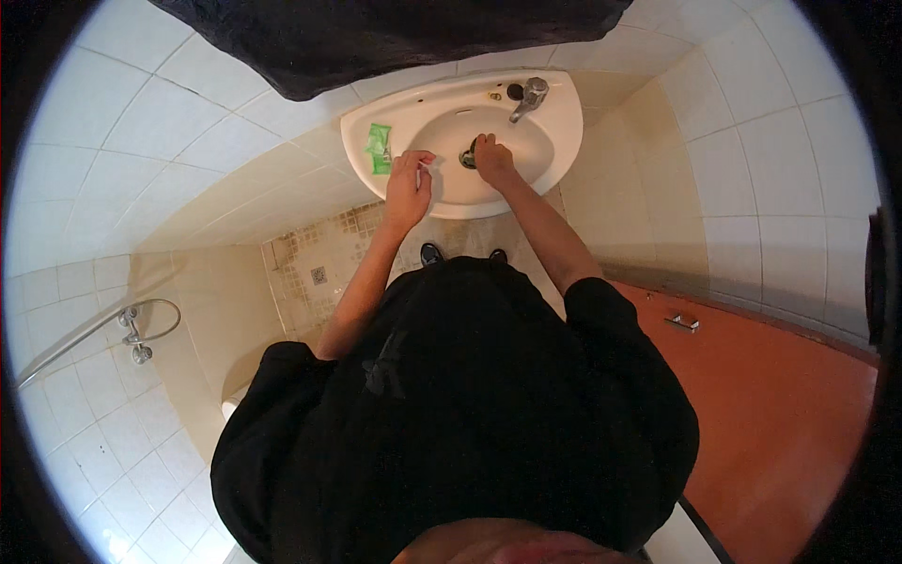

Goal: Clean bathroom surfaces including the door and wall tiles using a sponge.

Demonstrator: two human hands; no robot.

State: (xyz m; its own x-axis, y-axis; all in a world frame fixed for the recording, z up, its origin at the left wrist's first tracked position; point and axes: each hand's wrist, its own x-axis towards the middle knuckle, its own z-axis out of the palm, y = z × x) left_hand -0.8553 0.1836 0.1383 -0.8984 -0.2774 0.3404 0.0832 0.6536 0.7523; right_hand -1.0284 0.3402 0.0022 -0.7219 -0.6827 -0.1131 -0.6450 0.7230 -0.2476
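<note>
In front of me is a cream-white wash basin (pixel 554 183) with a dark, round drain hole (pixel 467 158) in its bowl. My right hand (pixel 495 162) reaches into the bowl beside the drain, its fingers pinched together. A small dark shape shows at those fingertips, too small to name. Over the left part of the basin is my left hand (pixel 411 188), fingers loosely bent and apart, with nothing visible in them. Just left of it, a torn green-and-white wrapper (pixel 379 141) lies on the basin's ledge, and a green piece (pixel 381 165) lies below it.
A chrome tap (pixel 531 97) stands at the basin's back right, with a round black object (pixel 515 91) beside it. Dark cloth (pixel 404 47) hangs above the basin. A shower fitting (pixel 133 334) is on the left wall, and an orange-red door (pixel 752 414) is at right.
</note>
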